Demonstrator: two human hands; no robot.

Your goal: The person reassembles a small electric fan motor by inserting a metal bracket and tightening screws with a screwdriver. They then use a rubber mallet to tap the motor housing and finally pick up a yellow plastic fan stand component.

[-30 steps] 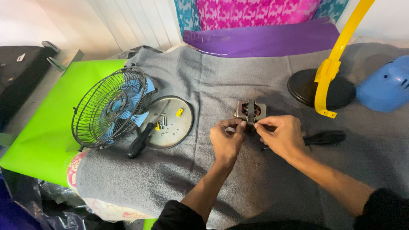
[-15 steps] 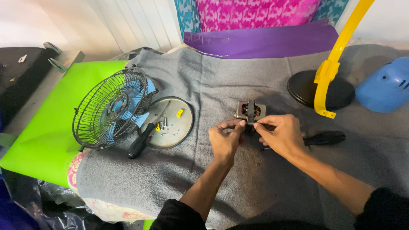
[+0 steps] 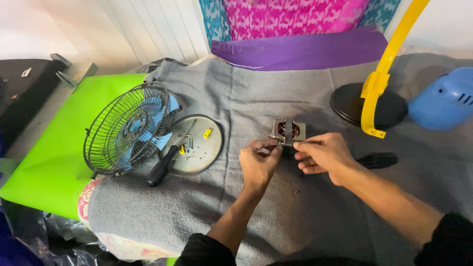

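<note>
Head view: fan looks well into teardown — small square motor core is out of its housing and sits on the grey blanket covering the desk, between both hands. Left hand pinches its lower left corner, fingers closed on it; right hand closes its grip on the lower right side, though whether it also holds a small tool I cannot tell. Already off, judging by the layout: wire cage with blue blades lying to the left, blue rear housing far right, yellow stand arm on its black round base. Round metal plate carries loose screws and small yellow bits — fasteners are out. A screwdriver with a black handle rests at the plate's edge, another dark handle just beyond the right hand. One stray screw lies on the blanket. Work left appears to be on the motor itself.
</note>
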